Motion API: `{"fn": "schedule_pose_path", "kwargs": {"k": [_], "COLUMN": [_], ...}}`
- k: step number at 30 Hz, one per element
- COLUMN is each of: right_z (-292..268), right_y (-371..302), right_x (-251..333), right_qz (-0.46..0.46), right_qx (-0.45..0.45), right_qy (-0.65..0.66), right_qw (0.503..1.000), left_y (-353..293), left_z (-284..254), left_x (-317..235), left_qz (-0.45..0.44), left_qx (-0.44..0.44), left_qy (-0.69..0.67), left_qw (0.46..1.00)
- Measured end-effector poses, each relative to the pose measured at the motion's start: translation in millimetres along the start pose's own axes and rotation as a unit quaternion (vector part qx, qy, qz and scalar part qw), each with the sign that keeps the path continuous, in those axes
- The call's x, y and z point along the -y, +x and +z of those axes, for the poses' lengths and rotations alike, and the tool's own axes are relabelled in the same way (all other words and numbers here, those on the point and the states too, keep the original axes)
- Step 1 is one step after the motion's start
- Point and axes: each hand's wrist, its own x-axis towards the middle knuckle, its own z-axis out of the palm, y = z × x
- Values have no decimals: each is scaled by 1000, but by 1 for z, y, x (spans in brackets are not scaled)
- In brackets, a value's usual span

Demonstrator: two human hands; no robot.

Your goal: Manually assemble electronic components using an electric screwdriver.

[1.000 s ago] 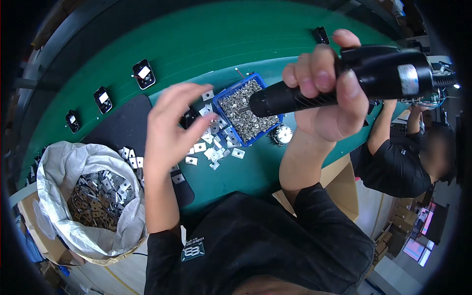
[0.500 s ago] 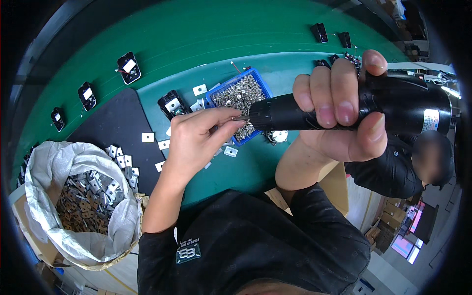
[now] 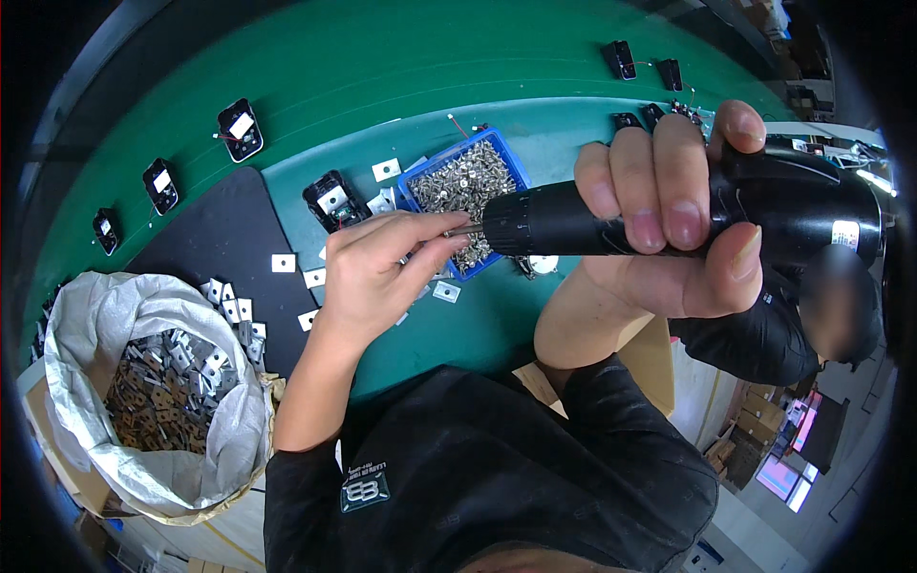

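My right hand (image 3: 664,215) is wrapped round a large black electric screwdriver (image 3: 549,220), held level with its bit (image 3: 468,229) toward the left. At the tip of the bit, the thumb and index finger of my left hand (image 3: 377,272) are pinched together. Whatever small piece sits between them is mostly covered by the fingers. Beneath the bit, a blue box (image 3: 522,169) full of silver screws (image 3: 468,177) rests on the green table. Just beyond my left hand lies a black housing (image 3: 317,199) with a white label and parts inside.
At lower left stands a white woven sack (image 3: 72,329) of metal plates (image 3: 158,392). More plates (image 3: 229,307) lie along a black mat (image 3: 205,244). Several black housings (image 3: 240,143) sit on a green belt (image 3: 382,57) at the back. Another person (image 3: 735,334) is at the right.
The two hands stay close together at the screwdriver's tip, the right one slightly farther right. The housings at the back left appear a little farther left; the whole view has shifted slightly.
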Motion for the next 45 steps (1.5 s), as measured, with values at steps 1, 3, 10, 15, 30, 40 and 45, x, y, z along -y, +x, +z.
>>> {"fn": "schedule_pose_path", "kwargs": {"k": [1,3,10,15,30,40,45], "right_z": [-1,-3,8,17,43,42,40], "right_y": [0,1,1,1,-7,-6,-6], "right_x": [0,1,-20,-51,-134,-139,-139], "right_qz": [5,10,16,29,-38,-26,-21], "right_qx": [11,22,-16,-72,-161,-133,-35], "right_qy": [-7,-16,-11,-74,-83,-108,-138], "right_qw": [1000,1000,1000,994,983,985,990], "left_y": [0,1,-1,-5,-28,-26,-24], "left_z": [0,2,-11,-57,-64,-60,-57], "left_x": [0,1,3,21,60,62,67], "left_qz": [0,26,67,61,-77,-75,-54], "left_qx": [0,-13,-36,-40,-12,-20,-41], "left_qy": [0,3,63,182,210,216,206], "left_qw": [1000,1000,995,981,975,973,976]}}
